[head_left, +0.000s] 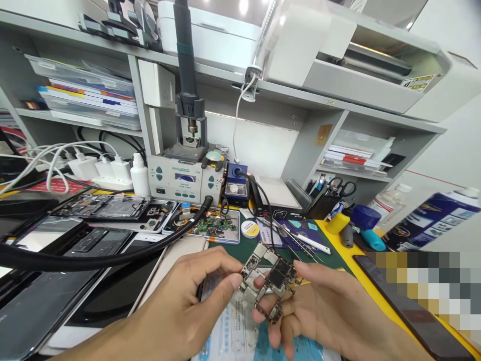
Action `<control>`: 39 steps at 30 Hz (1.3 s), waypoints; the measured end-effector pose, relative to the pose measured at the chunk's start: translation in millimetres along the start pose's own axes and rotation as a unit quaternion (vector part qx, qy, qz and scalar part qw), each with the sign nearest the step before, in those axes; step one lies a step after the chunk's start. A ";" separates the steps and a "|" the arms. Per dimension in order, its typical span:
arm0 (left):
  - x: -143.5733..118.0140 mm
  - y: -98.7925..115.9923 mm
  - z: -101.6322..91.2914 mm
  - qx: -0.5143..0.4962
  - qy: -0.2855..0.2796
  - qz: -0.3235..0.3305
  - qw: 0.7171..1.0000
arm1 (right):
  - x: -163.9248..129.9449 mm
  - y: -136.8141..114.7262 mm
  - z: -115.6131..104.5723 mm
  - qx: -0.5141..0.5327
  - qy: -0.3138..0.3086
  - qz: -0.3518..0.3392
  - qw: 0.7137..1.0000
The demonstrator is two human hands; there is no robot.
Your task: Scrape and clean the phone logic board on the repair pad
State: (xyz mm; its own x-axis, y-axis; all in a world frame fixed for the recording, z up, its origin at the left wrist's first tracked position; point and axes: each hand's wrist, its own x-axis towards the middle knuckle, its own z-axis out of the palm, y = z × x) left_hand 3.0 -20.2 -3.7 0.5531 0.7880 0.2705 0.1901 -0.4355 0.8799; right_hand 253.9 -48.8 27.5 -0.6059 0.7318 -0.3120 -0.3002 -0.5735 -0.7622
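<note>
A small phone circuit board [278, 276] with metal shields and a black chip is held up, tilted, between both hands. My left hand [203, 291] pinches its left edge between thumb and forefinger. From the right, my right hand [319, 306] grips the board, with the thumb on its right edge and the other fingers behind and below it. Part of those fingers is hidden by the board. Under the hands lies a printed blue-and-white sheet [236, 326] on the green mat [338, 258].
A hot air station [184, 180] stands behind, its thick black hose [112, 263] crossing the left side. Several phones [93, 291] lie at left. A tray of board scraps [233, 228], a round tin [250, 229], tweezers [289, 235] and a spray can [428, 218] are around the mat.
</note>
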 end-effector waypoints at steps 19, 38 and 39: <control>-2.9 -3.9 -0.7 -0.012 0.004 0.014 1.000 | 2.8 -0.7 -1.8 0.018 0.005 0.016 1.000; -1.9 -2.9 -0.3 -0.013 0.002 0.008 1.000 | 2.1 1.0 -3.0 0.015 0.001 0.012 1.000; -2.1 -2.4 -0.5 -0.012 0.001 0.006 1.000 | 2.2 0.7 -3.1 0.016 0.000 0.012 1.000</control>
State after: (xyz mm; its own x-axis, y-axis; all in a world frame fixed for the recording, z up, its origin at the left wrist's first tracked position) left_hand 1.0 -20.7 -6.1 0.5529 0.7841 0.2820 0.1636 -0.4340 0.8859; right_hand 254.6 -46.4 24.5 -0.6131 0.7177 -0.3302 -0.3086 -0.6023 -0.7362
